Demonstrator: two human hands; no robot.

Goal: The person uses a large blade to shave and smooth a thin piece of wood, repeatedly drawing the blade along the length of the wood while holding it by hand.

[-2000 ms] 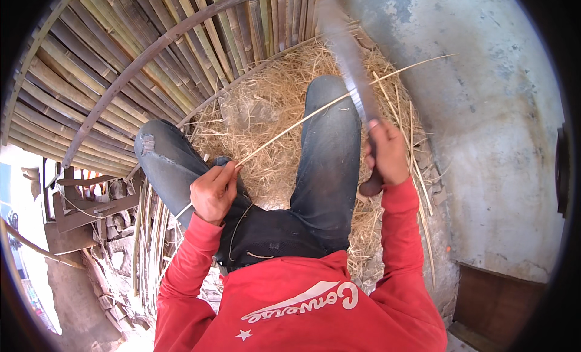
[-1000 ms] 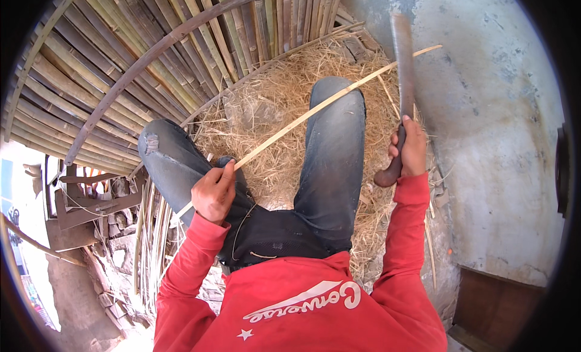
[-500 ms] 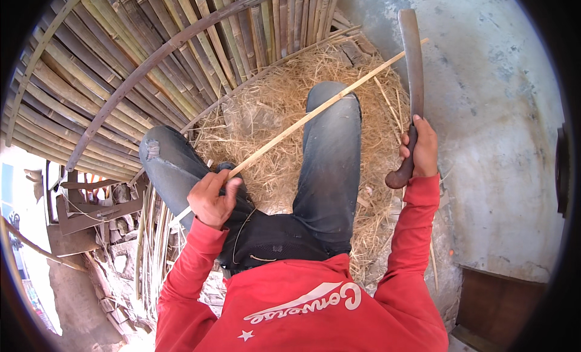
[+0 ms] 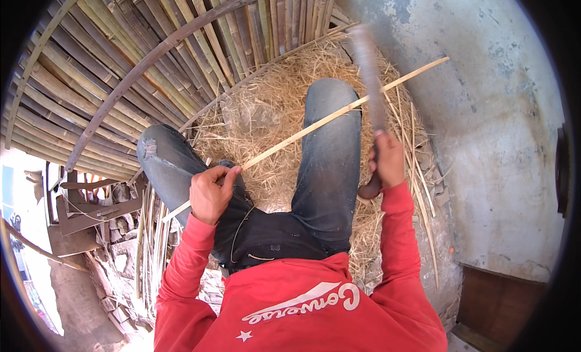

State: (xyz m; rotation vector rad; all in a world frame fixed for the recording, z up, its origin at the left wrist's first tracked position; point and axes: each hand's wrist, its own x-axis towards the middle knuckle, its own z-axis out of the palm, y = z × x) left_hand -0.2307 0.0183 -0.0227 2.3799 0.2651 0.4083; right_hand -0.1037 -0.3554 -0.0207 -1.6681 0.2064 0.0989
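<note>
A long pale bamboo strip [image 4: 302,132] runs slantwise across my right knee, its far end up by the wall. My left hand [image 4: 210,195] is closed around the strip near its lower end, thumb along it. In my right hand [image 4: 389,158] is the dark curved handle of a machete [image 4: 372,80], its blade pointing away from me and smeared by motion. The blade crosses the strip just right of the knee; whether they touch I cannot tell.
Bamboo shavings [image 4: 272,128] cover the floor between my legs. Several loose strips [image 4: 417,170] lie on the right, more strips [image 4: 158,249] at my left. A bamboo-slat panel [image 4: 151,68] stands ahead left, a plastered wall [image 4: 484,128] to the right.
The machete has swung left, from beside the wall to over the strip. The strip's far end has shifted right and lower. My left hand stays on the strip.
</note>
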